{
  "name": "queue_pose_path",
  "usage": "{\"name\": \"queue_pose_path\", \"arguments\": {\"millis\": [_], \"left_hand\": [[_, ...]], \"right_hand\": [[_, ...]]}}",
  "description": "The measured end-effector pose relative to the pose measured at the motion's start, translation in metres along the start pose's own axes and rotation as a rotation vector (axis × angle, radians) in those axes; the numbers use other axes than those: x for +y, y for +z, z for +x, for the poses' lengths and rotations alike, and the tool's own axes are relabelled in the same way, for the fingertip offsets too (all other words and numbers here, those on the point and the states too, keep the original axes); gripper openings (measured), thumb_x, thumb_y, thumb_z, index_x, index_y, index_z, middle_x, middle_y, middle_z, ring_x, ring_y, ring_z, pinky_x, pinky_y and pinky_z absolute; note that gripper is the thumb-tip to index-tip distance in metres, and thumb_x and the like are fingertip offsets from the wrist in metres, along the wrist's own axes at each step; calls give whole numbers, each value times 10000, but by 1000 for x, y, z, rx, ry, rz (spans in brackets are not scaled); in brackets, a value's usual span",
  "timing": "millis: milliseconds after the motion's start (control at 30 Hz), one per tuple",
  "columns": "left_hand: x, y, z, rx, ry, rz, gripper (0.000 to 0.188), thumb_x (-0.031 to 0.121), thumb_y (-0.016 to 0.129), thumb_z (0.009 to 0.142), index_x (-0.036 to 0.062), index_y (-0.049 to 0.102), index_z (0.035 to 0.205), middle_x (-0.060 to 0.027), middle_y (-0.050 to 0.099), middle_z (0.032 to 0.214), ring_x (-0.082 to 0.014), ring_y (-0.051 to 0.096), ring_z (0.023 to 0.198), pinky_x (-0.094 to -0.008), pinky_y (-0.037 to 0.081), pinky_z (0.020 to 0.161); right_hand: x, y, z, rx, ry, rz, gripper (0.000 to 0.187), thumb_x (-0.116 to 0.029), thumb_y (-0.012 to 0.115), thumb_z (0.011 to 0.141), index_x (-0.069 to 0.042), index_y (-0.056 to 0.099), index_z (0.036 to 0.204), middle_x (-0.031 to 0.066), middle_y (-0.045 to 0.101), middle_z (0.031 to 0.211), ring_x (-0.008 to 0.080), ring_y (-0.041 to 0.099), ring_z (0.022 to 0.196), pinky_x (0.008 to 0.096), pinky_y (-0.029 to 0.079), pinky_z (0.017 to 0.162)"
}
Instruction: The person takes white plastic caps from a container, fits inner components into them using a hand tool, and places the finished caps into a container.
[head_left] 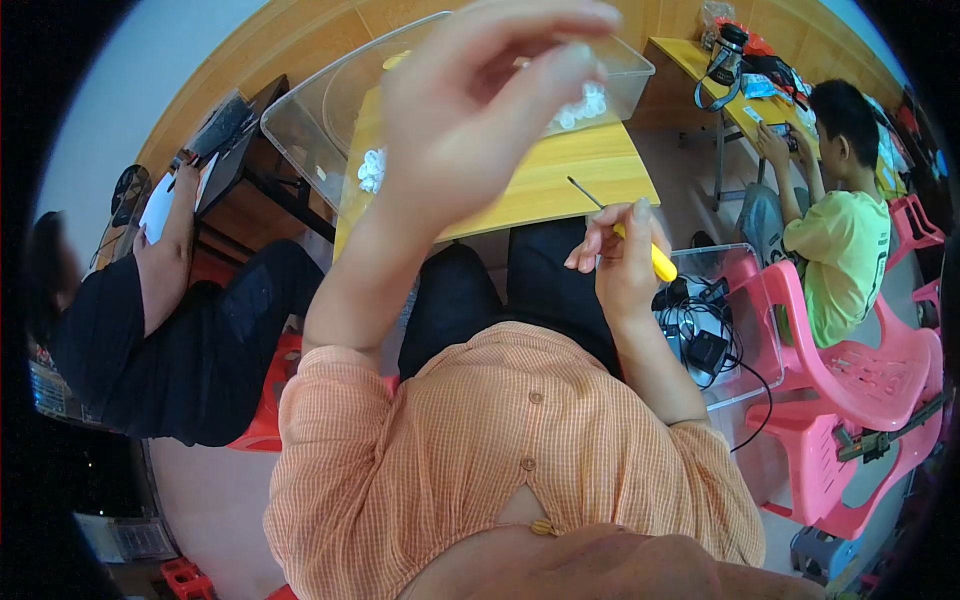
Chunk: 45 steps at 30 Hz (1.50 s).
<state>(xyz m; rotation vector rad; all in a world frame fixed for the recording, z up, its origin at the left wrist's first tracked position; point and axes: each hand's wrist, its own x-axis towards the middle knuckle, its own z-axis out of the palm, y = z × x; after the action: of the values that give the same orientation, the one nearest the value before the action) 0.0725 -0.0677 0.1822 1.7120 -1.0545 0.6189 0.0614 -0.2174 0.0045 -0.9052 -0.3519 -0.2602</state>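
My left hand [465, 110] is raised close to the camera above the yellow wooden table [590, 175]. Its fingers and thumb are apart with a gap between them, and nothing shows in it. Below and to the right, my right hand [628, 262] is closed around the yellow handle of a screwdriver [660, 262], whose thin metal shaft points up and left over the table's front edge. Beyond my hands is a large clear plastic bin [300, 130]. Small white pieces [371, 171] lie in a pile at the left, and more white pieces [583, 106] lie at the right, partly behind my left hand.
A clear box [735, 385] with black adapters and cables [708, 350] stands by my right arm. Pink plastic chairs [830, 350] are at the right, where a person [840, 220] holds a phone. Another person in black [130, 340] sits at the left with paper at a dark desk.
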Motion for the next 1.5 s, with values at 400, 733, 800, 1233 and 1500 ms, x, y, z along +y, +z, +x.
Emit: {"name": "queue_pose_path", "arguments": {"millis": [400,733,800,1233,1500], "left_hand": [[178,25,-75,330,172,-637,151,164,658,874,166,702,1019,73,683,1020,-143,609,870,-232,510,726],[177,17,-78,321,79,-904,74,149,703,837,205,726,880,75,681,1040,-149,635,975,-243,522,796],[175,21,-78,327,91,-899,61,163,701,840,209,725,874,85,677,1053,-147,638,961,-246,522,793],[107,-33,-87,-221,508,-969,235,213,561,922,62,589,1101,-119,601,996,-277,630,835,-417,560,716],[-140,-121,-143,116,-537,399,403,126,692,822,16,582,1194,-127,652,1087,-196,630,977,-313,492,848]], "right_hand": [[21,21,-28,-276,88,-211,399,-318,419,1008,20,573,863,72,544,617,126,541,484,248,486,479],[24,23,-26,-256,112,-216,359,-284,480,989,12,608,831,36,560,604,77,533,499,207,447,466],[24,21,-25,-245,118,-206,350,-277,482,988,11,609,834,37,561,604,78,532,498,208,449,468],[27,16,-23,-220,110,-219,336,-264,483,984,9,608,833,43,565,615,84,525,490,208,438,468],[34,26,-24,-239,169,-182,336,-260,472,990,13,595,838,51,553,602,102,516,473,226,444,466]]}}
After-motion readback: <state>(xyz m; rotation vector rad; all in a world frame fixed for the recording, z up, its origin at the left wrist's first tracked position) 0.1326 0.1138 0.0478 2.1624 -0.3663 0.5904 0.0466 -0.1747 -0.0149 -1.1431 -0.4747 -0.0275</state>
